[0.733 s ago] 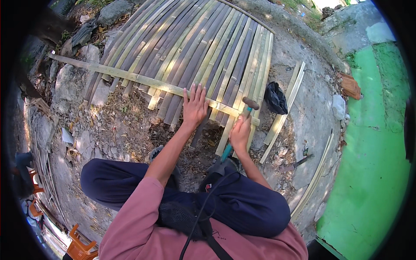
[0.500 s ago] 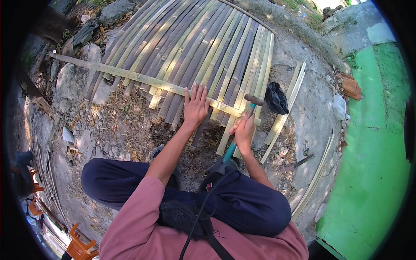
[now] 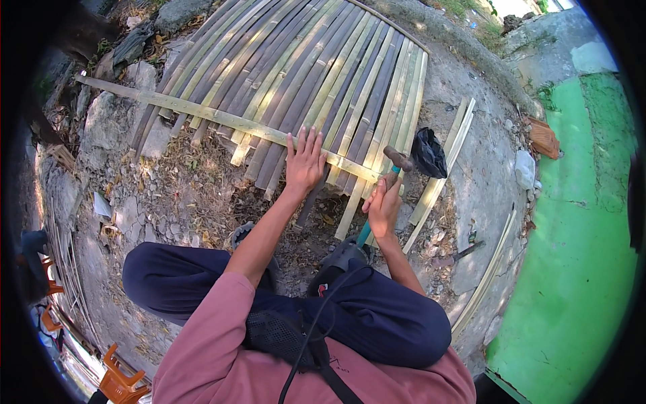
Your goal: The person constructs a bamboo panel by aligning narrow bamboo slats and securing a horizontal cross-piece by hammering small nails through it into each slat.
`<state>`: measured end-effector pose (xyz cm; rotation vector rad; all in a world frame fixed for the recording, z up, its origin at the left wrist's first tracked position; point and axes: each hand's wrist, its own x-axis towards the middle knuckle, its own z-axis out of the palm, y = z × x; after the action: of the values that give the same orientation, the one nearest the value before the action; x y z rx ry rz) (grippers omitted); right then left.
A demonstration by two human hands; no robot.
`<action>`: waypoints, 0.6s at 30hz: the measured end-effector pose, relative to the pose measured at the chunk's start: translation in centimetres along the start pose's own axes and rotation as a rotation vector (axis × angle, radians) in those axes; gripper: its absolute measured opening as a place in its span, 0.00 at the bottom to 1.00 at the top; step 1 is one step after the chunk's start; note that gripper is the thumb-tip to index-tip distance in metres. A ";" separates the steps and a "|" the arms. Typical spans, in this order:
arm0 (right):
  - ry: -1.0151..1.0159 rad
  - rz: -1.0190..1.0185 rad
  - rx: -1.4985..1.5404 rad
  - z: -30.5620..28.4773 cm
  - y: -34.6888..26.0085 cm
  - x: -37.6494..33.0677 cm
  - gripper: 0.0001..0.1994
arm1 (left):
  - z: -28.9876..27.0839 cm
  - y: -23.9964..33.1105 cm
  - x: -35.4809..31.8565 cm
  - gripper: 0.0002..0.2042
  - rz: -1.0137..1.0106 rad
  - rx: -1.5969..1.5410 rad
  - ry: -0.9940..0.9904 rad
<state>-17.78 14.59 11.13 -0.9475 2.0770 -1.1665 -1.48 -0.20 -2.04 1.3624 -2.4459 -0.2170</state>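
A panel of bamboo slats (image 3: 296,81), some dark and some pale, lies on the ground in front of me. One pale bamboo strip (image 3: 222,117) crosses the slats near their closer ends, and its left end sticks out past them. My left hand (image 3: 305,167) rests flat on this strip, fingers stretched. In my right hand (image 3: 383,212) is a hammer (image 3: 398,159), gripped round its teal handle. The hammer's rusty head is up, beside the right end of the cross strip. Whether my right fingers also hold something small, I cannot tell.
A black plastic bag (image 3: 429,153) lies right of the panel, by loose bamboo strips (image 3: 437,176). A knife-like tool (image 3: 459,254) and longer strips (image 3: 486,286) are farther right, before a green painted surface (image 3: 572,236). Orange chairs (image 3: 120,382) stand at lower left.
The hammer and my right hand have shifted slightly right and toward me, and the head has tilted a little. My left hand stays in place on the strip.
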 end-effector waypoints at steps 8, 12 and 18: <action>-0.298 -0.542 -0.552 -3.9 3.0 1.4 0.13 | -0.1 -0.2 -0.2 0.29 0.002 0.005 0.001; -0.396 -0.724 -0.572 -4.7 4.0 1.9 0.14 | -0.2 0.1 0.0 0.29 -0.004 0.004 -0.015; -0.458 -0.394 -0.813 -2.0 5.7 3.4 0.13 | -0.1 -0.1 -0.2 0.29 0.001 0.012 -0.020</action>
<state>-23.03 14.92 6.60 -1.8539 2.0120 -0.1545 -1.28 -0.06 -2.02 1.3705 -2.4680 -0.2173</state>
